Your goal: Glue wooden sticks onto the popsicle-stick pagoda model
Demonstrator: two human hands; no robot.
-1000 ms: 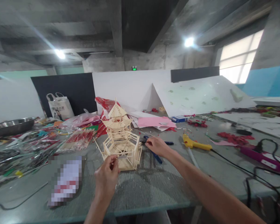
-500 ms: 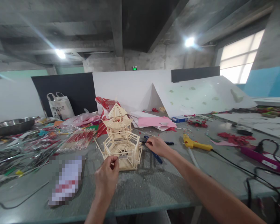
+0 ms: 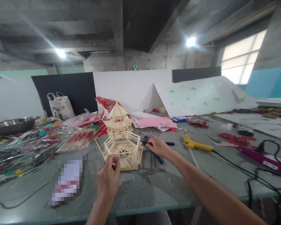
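A pale wooden-stick pagoda model [image 3: 124, 146] with a pointed roof and a railed lower tier stands on the table. At its front left rail is my left hand [image 3: 108, 175], thumb and fingertips pinched together; whatever is between them is too small to make out. Just off the model's right side, my right hand [image 3: 158, 147] has its fingers curled and closed, their tips hiding what they hold, if anything. Blue-handled pliers [image 3: 157, 157] lie under and around this hand, partly covered by it. Whether the right fingers touch them I cannot tell.
A yellow glue gun [image 3: 196, 145] lies to the right, its black cord running to a purple power strip [image 3: 263, 158]. Bagged sticks [image 3: 77, 139] and tangled scraps crowd the left, near a metal bowl [image 3: 12, 125]. Pink paper [image 3: 154, 122] lies behind the model.
My left hand has shifted slightly up and to the right along the model's front rail. The right hand stays in the same place beside the pliers.
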